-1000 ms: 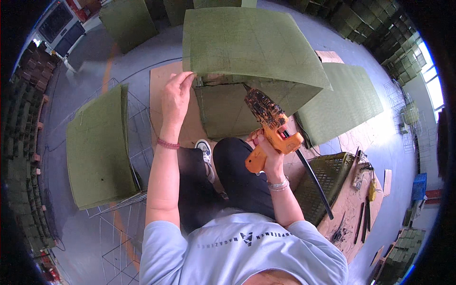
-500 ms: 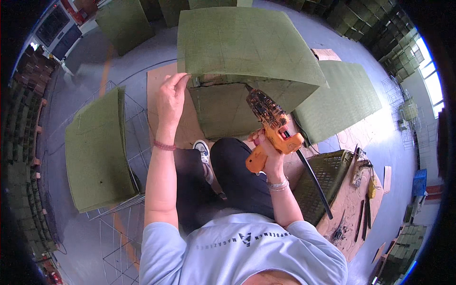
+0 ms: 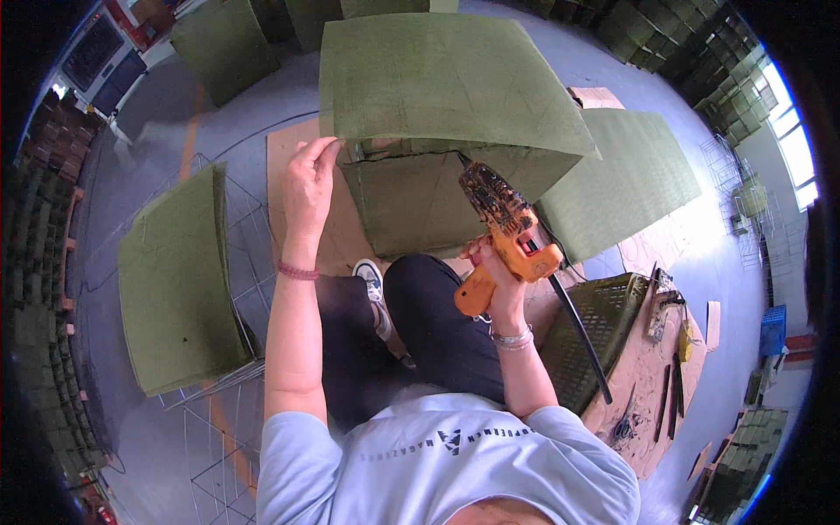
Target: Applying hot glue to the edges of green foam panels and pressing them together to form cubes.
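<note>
At the far left, dark stacked crates (image 3: 39,289) are seen along the wall. Just right of them a green felt pad (image 3: 175,280) is leaned on a wire rack (image 3: 219,350) standing on the grey floor (image 3: 149,114).

The left hand (image 3: 308,179) is raised, its fingers pinched on the lower left edge of the top panel (image 3: 437,83), a large green felt sheet that is laid over a box (image 3: 420,197) covered in the same felt. A red bracelet (image 3: 298,271) is worn on that wrist. The box is set on a cardboard sheet (image 3: 293,175) on the floor, directly in front of the person's knees; a white shoe (image 3: 374,280) is seen below it.

The right hand (image 3: 499,280) is wrapped tightly around the grip of an orange glue gun (image 3: 512,236), whose soiled nozzle is pointed up at the box's front face, close under the panel's edge. A black cable (image 3: 577,328) is run down from the gun.

Further right, another felt sheet (image 3: 621,179) is laid flat on the floor beside the box. Below it a dark green basket (image 3: 595,337) is set, and next to that a board with hand tools (image 3: 669,367). More felt boxes (image 3: 674,44) are stacked at the upper right.
</note>
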`<state>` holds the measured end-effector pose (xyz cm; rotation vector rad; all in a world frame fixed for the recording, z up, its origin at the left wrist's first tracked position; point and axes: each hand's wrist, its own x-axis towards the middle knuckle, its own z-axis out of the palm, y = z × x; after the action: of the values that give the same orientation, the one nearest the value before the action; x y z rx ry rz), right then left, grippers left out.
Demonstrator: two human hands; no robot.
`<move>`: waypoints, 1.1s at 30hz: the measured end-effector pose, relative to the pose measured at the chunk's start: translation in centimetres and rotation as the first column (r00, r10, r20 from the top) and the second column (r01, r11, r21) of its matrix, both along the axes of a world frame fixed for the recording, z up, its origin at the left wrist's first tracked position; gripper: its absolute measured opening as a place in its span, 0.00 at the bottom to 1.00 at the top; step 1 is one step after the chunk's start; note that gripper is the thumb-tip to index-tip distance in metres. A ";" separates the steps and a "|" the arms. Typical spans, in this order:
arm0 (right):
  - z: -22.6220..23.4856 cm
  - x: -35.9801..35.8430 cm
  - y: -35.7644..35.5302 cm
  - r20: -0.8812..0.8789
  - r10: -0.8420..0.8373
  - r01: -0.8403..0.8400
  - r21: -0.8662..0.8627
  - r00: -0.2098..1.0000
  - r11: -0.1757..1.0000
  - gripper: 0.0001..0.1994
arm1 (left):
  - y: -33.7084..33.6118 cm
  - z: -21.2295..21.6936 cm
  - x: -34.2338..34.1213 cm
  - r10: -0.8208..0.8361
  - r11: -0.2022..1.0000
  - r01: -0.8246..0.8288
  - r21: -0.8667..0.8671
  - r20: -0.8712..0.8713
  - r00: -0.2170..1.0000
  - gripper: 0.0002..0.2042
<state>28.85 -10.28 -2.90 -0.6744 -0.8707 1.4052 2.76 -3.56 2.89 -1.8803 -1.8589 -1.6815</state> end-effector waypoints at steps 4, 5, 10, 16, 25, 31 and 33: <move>0.4 0.2 -0.1 0.030 -0.020 0.020 -0.012 0.999 1.000 0.06 | -0.1 0.2 0.1 -0.002 0.999 0.002 -0.039 0.012 1.000 0.06; 0.4 0.2 -0.1 0.022 -0.025 0.025 -0.009 0.999 1.000 0.06 | -0.1 0.1 0.0 -0.003 0.999 0.004 -0.040 0.013 1.000 0.06; 0.6 0.3 -0.2 0.037 -0.047 0.047 -0.009 0.998 0.999 0.05 | 0.0 0.0 -0.1 -0.018 1.000 0.018 -0.007 -0.006 1.000 0.07; 0.5 0.7 0.0 0.050 -0.064 0.063 0.016 0.997 0.998 0.06 | 0.0 0.0 -0.1 -0.034 0.999 0.034 -0.005 0.032 0.999 0.07; 1.0 0.9 0.2 -0.012 -0.104 0.104 0.002 0.995 0.995 0.07 | -0.1 0.0 -0.1 -0.028 0.998 0.030 -0.048 0.048 0.998 0.08; 0.6 1.6 0.4 0.003 -0.117 0.117 -0.003 0.993 0.993 0.07 | -0.2 0.2 0.0 -0.015 0.999 0.017 -0.047 0.042 0.999 0.08; 0.3 1.9 0.6 -0.016 -0.104 0.105 0.013 0.994 0.994 0.07 | -0.3 0.4 0.1 -0.019 0.999 0.021 -0.049 0.035 0.999 0.08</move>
<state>30.70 -9.66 -2.58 -0.6885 -0.8210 1.3081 2.86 -3.82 3.30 -1.9058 -1.9189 -1.7002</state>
